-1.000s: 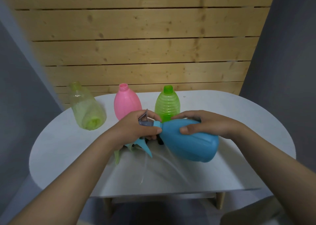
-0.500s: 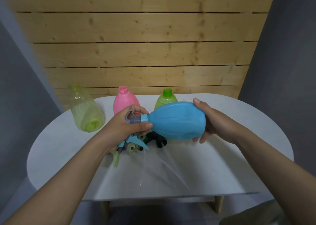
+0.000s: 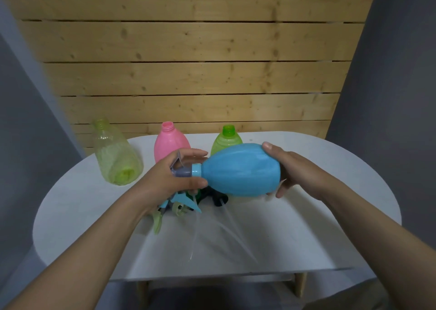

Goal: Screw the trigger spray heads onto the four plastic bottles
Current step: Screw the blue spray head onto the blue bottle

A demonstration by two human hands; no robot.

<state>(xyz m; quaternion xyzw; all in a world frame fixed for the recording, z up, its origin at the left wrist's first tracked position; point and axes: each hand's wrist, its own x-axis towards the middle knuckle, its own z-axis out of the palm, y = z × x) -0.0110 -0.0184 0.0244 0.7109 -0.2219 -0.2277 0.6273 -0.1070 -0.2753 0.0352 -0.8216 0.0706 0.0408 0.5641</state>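
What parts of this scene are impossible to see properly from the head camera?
- Spray head on the blue bottle: mostly covered by the left hand.
- Loose spray heads: partly hidden under that hand and bottle; count unclear.
- Green bottle: lower body behind the blue bottle.
- Table legs: cut off.

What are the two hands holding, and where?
The right hand grips the blue bottle at its base; the left hand grips the spray head on its neck.

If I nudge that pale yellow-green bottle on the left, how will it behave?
The yellow-green bottle looks empty and see-through, so probably light and easy to shove. It stands uncapped and seems to lean, so a nudge near its neck may tip it. Its rounded body would likely roll across the table.
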